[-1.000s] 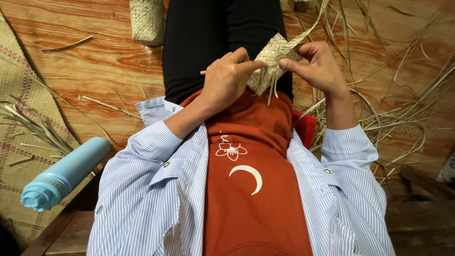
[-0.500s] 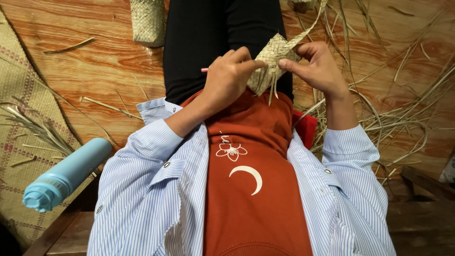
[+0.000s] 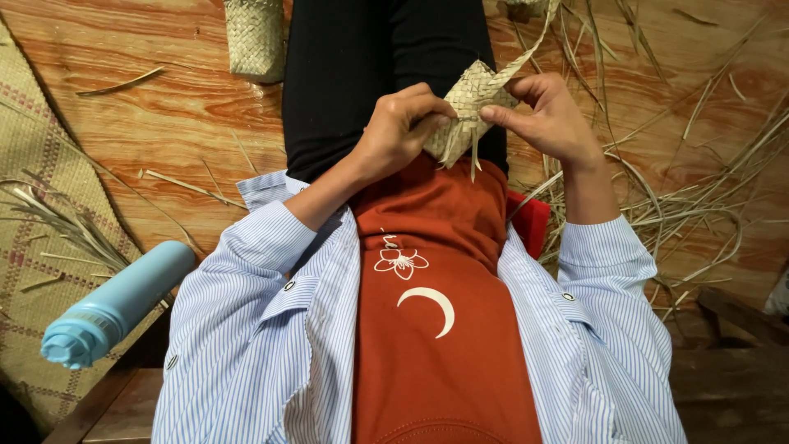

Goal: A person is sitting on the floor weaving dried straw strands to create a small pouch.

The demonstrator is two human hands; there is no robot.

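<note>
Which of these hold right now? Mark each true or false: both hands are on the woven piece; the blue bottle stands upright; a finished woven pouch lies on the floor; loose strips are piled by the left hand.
1. Left hand and right hand both hold the small woven piece: true.
2. The blue bottle stands upright: false, it lies on its side.
3. A woven pouch lies on the wooden floor: true.
4. Loose strips pile beside the left hand: false, they lie on the right hand's side.
</note>
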